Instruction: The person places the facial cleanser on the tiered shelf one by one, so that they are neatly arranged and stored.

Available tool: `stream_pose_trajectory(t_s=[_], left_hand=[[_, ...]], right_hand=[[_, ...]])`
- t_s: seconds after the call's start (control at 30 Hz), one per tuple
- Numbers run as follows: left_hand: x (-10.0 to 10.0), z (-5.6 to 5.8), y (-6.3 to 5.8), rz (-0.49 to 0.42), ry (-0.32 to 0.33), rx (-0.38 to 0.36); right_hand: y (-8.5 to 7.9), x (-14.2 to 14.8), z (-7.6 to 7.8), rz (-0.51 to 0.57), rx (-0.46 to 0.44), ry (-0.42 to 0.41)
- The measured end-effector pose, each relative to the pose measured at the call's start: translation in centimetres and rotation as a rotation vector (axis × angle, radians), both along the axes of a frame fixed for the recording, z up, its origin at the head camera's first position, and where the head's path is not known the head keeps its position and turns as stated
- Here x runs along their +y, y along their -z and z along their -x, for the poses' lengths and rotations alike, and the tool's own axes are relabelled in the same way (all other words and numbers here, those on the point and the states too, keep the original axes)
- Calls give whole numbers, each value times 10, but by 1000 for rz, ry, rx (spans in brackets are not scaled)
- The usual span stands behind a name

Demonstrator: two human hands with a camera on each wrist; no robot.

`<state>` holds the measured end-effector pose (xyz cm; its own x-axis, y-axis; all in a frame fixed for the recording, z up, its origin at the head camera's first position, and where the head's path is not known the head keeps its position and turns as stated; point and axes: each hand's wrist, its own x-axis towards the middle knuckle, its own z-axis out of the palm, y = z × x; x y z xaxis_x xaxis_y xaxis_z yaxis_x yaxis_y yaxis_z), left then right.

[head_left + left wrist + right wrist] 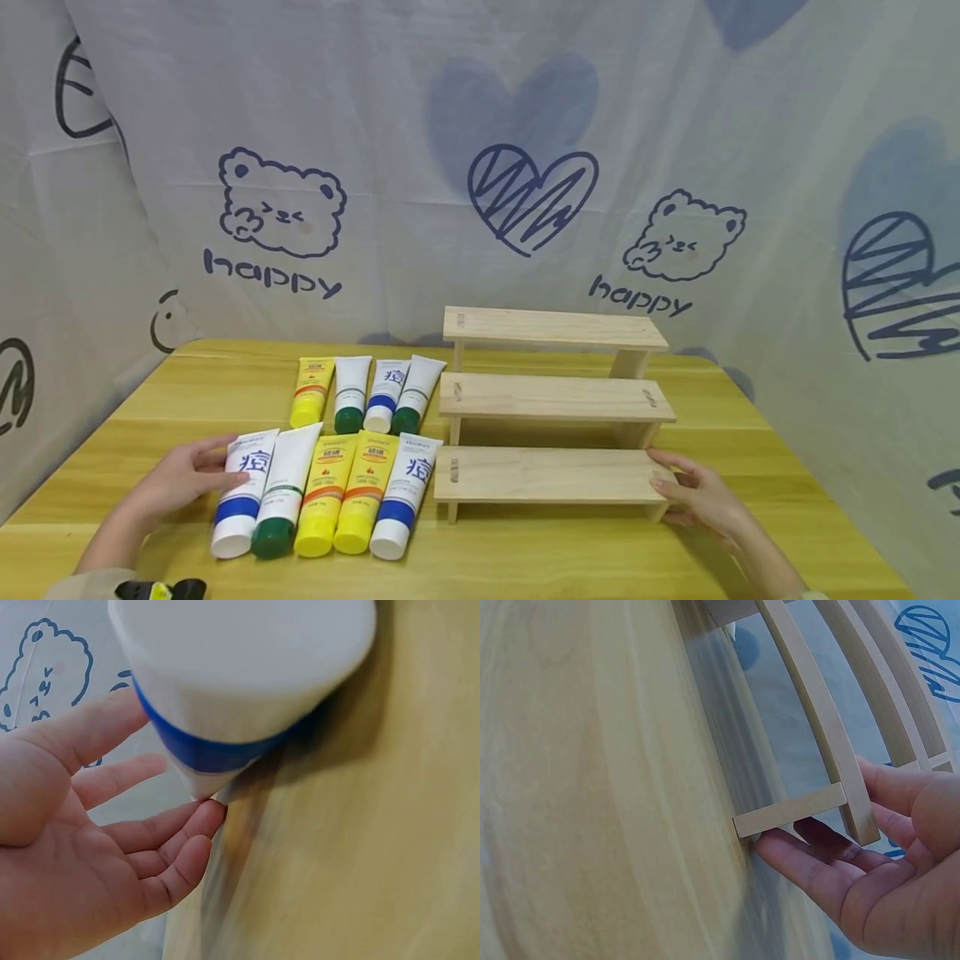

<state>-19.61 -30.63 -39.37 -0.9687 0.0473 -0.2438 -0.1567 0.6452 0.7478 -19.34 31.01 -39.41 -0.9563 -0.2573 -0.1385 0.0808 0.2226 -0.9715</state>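
Observation:
On the left of the table in the head view, my left hand touches the leftmost tube of the front row, a white squeeze tube with a blue band and white cap. Its thumb overlaps the tube's face, while the fingers reach along its outer edge, loosely bent. The left wrist view has this tube's cap close up. My right hand holds the right end of the lowest step of a three-tier wooden display stand. Seen from the right wrist, its thumb lies over the board and fingers touch the leg.
Beside the held tube lie a green-capped white tube, two yellow tubes and another blue-banded tube. A back row holds several more, including a yellow tube. Behind the wooden table hangs a printed curtain.

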Motion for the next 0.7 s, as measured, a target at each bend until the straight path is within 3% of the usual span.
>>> stream_pose_trajectory(t_s=[0.4, 0.7], left_hand=[[0, 4, 1, -95, -69, -51], [2, 6, 2, -86, -54, -53]], right_hand=[[0, 1, 0, 35, -4, -11], [0, 1, 0, 44, -18, 0]])
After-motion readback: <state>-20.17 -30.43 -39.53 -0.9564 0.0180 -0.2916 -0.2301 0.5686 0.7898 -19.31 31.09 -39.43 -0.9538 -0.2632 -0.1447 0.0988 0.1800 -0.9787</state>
